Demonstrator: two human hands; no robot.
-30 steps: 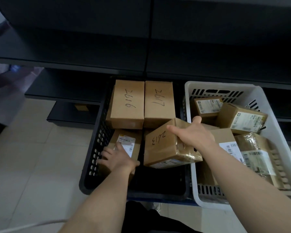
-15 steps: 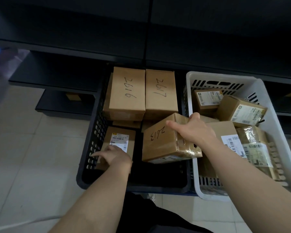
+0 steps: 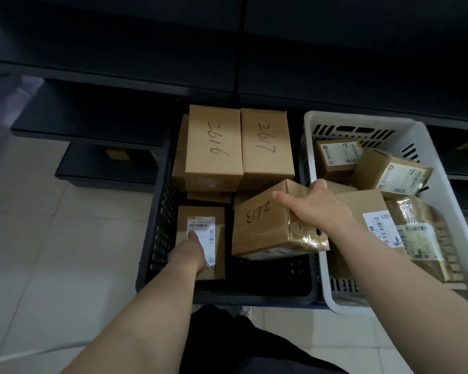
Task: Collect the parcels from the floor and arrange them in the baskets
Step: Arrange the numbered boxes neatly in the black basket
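A black basket (image 3: 157, 238) on the floor holds cardboard parcels marked 2616 (image 3: 214, 147) and 2617 (image 3: 265, 144) at the back. My right hand (image 3: 316, 209) grips the tilted parcel marked 2613 (image 3: 265, 228) by its right top edge, over the basket's right side. My left hand (image 3: 189, 252) presses on a small labelled parcel (image 3: 216, 233) lying at the basket's front left, with the fingers over its label and near edge. A white basket (image 3: 441, 163) to the right holds several labelled parcels.
Dark low shelving (image 3: 106, 109) runs along the back, close behind both baskets. Pale floor tiles (image 3: 52, 238) lie to the left and in front. My dark-clothed legs (image 3: 241, 346) are at the bottom centre.
The small labelled parcel has slid toward the basket's front left under my left hand. The 2613 parcel stays tilted in my right hand, little moved.
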